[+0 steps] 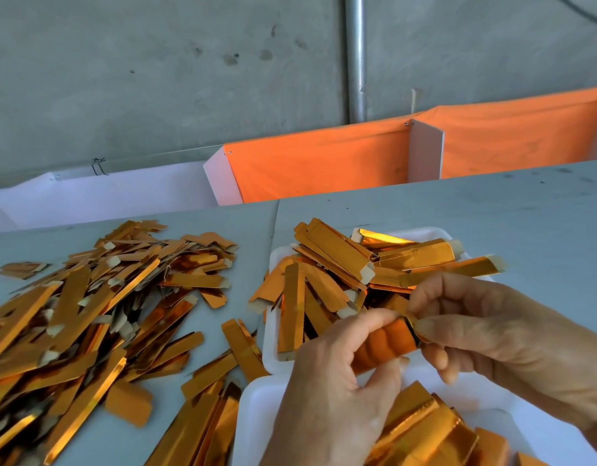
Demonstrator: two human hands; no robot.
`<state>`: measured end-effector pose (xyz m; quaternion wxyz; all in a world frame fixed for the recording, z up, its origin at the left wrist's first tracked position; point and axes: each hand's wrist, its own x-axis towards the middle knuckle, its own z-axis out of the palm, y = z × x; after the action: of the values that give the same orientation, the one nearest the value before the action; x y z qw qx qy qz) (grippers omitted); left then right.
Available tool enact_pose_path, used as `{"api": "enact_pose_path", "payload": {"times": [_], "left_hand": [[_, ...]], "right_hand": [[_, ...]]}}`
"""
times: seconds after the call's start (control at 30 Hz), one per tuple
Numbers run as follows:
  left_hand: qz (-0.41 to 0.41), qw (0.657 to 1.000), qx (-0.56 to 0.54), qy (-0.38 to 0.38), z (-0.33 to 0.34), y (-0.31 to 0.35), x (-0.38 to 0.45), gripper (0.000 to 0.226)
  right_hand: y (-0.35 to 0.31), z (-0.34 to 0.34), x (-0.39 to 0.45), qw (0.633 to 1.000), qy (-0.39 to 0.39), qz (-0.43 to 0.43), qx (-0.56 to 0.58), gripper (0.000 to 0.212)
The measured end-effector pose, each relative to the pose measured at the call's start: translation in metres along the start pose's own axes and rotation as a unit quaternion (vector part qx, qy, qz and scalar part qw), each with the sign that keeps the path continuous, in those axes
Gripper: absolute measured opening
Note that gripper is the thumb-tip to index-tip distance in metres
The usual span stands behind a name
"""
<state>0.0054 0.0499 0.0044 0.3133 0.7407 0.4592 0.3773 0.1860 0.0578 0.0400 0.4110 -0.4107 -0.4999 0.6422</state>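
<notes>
My left hand (334, 391) grips a small gold foil carton (388, 341), fingers curled round its body. My right hand (485, 327) pinches the carton's end flap between thumb and fingers. Both hands hover over two white foam trays. The far tray (273, 351) holds several folded gold cartons (341, 264). The near tray (253, 418) holds more gold cartons (425, 428) at the bottom right.
A big loose heap of flat gold carton blanks (88, 314) covers the left of the grey table (492, 210). More blanks (203, 428) lie at the front middle. Behind the table stand white dividers and orange cloth (324, 163) against a concrete wall.
</notes>
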Motion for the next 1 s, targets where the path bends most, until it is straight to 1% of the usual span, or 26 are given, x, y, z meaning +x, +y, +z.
{"api": "enact_pose_path", "payload": {"times": [0.13, 0.2, 0.3, 0.33, 0.4, 0.47, 0.57, 0.63, 0.73, 0.8, 0.87, 0.93, 1.0], "left_hand": [[0.007, 1.000, 0.009, 0.015, 0.000, -0.001, 0.000, 0.044], [0.012, 1.000, 0.004, 0.015, -0.001, -0.002, 0.000, 0.044], [0.016, 1.000, 0.008, 0.014, -0.001, -0.004, 0.000, 0.040], [0.016, 1.000, 0.012, 0.018, -0.001, -0.004, 0.000, 0.038], [0.021, 0.999, 0.026, 0.028, 0.000, -0.005, -0.001, 0.037], [0.035, 0.998, 0.034, 0.032, 0.000, -0.004, 0.000, 0.036], [0.086, 0.994, 0.050, 0.050, -0.002, -0.003, 0.001, 0.035], [0.103, 0.990, 0.073, 0.058, -0.003, -0.003, 0.002, 0.036], [0.107, 0.988, 0.091, 0.063, -0.003, -0.005, 0.001, 0.036], [0.100, 0.988, 0.088, 0.074, -0.002, -0.005, 0.000, 0.035], [0.084, 0.990, 0.084, 0.081, -0.001, -0.004, -0.001, 0.042], [0.088, 0.987, 0.103, 0.088, 0.000, -0.003, -0.002, 0.041], [0.112, 0.983, 0.114, 0.095, -0.001, -0.001, -0.001, 0.034]], "right_hand": [[0.000, 0.005, 0.000, 0.998, 0.029, -0.014, -0.050, 0.009], [0.002, 0.005, 0.001, 0.995, 0.049, -0.025, -0.079, 0.015], [0.004, 0.008, 0.002, 0.991, 0.074, -0.045, -0.102, 0.008], [0.004, 0.008, 0.003, 0.990, 0.074, -0.050, -0.111, 0.013], [0.005, 0.009, 0.004, 0.988, 0.070, -0.058, -0.127, 0.022], [0.006, 0.008, 0.004, 0.987, 0.061, -0.063, -0.138, 0.023], [0.005, 0.007, 0.004, 0.990, 0.041, -0.064, -0.121, 0.014], [0.006, 0.005, 0.004, 0.993, 0.026, -0.054, -0.099, 0.010], [0.010, 0.005, 0.007, 0.991, 0.037, -0.052, -0.120, 0.017], [0.014, 0.006, 0.009, 0.985, 0.053, -0.070, -0.148, 0.020], [0.016, 0.007, 0.011, 0.982, 0.059, -0.086, -0.158, 0.020], [0.016, 0.005, 0.012, 0.986, 0.044, -0.088, -0.136, 0.016], [0.016, 0.001, 0.011, 0.994, 0.008, -0.076, -0.082, 0.012]]}}
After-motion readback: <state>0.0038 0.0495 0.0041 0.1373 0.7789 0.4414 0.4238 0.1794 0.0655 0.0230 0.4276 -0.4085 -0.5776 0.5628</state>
